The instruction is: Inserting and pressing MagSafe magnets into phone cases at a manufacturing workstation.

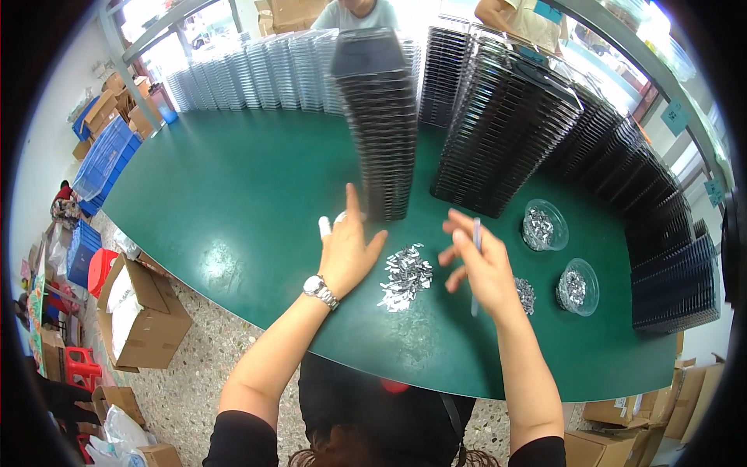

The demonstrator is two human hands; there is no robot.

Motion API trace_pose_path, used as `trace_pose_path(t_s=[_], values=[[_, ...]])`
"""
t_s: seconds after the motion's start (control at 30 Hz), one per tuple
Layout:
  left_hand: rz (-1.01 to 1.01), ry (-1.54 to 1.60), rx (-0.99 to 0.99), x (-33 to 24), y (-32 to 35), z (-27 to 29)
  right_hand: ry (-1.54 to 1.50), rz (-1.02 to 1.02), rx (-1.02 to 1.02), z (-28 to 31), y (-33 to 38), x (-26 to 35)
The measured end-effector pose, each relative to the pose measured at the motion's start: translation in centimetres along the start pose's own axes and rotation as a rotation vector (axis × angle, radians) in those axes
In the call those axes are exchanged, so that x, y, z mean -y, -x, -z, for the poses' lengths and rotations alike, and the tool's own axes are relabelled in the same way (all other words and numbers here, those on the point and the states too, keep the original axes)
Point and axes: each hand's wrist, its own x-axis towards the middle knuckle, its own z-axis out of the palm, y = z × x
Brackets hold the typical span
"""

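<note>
My left hand [346,253], with white covers on some fingertips and a watch [319,290] on the wrist, is open with its fingers stretched forward. It is beside the lower part of a tall stack of black trays [381,132]; I cannot tell whether it touches them. My right hand [490,279] holds a slim grey tool [476,230], perhaps tweezers, while its other fingers are spread. Between the hands, on the green table [233,179], lies a loose heap of small black, white and silver pieces [406,276]. A smaller heap [524,296] is partly hidden behind my right hand.
Two clear round tubs [558,233] [594,296] of small pieces stand to the right. More black tray stacks [506,128] line the right and far side, clear ones [264,74] the far left. Two people are across the table. An opened carton [156,327] stands on the floor.
</note>
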Motion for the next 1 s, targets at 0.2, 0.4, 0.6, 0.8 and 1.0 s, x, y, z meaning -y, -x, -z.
trace_pose_path(t_s=[0.2,0.4,0.6,0.8,1.0], values=[[-0.103,0.204,0.155,0.5,-3.3,0.6,-0.117,-0.048,-0.086,-1.8,-6.1,-0.6],[0.114,0.665,-0.198,7.7,-14.9,-0.9,-0.467,-0.259,-0.074,-2.5,-7.9,-2.6],[0.376,0.895,0.215,9.5,-18.9,-3.6,-0.617,-0.349,-0.035,-3.7,-9.0,-1.6],[0.373,0.942,0.279,7.4,-14.9,-2.6,-0.691,-0.367,-0.099,-0.9,-7.9,-1.0],[0.3,0.994,0.453,1.4,-9.4,-0.5,-0.628,-0.345,-0.279,2.2,-4.7,0.1]])
